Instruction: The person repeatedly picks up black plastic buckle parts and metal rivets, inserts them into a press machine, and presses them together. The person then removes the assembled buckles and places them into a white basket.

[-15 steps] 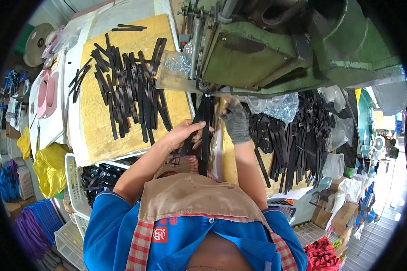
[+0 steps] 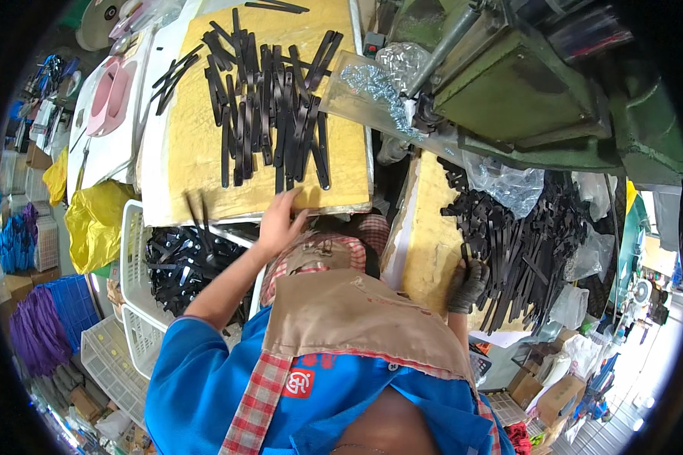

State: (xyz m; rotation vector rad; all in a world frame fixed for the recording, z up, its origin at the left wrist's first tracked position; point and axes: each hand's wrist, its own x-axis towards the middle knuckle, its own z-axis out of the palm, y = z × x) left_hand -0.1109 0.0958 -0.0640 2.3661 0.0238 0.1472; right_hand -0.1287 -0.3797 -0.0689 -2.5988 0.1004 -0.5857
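Observation:
My bare left hand (image 2: 283,221) is open at the near edge of a yellow board (image 2: 197,174). Its fingertips are just below a spread of flat black strips (image 2: 269,114) with small holes. To its left, two motion-blurred black strips (image 2: 198,216) stand over a white basket (image 2: 134,258) holding many similar dark strips (image 2: 182,265). My right hand (image 2: 467,287), in a dark grey glove, is at the left side of a big heap of black strips (image 2: 520,250). Its curled fingers close on a black strip, though the glove partly hides the grip.
A green machine (image 2: 520,83) overhangs the far right. Beside it a clear plastic tray (image 2: 341,95) holds small silvery pieces. Clear plastic bags (image 2: 508,182) lie by the right heap. A pink double tray (image 2: 112,98) and yellow bag (image 2: 99,227) are at left.
My hands have parted from the black strips at the machine. The left moved to the board's near edge, the right down to the heap. Blurred strips now show over the basket; the view has shifted.

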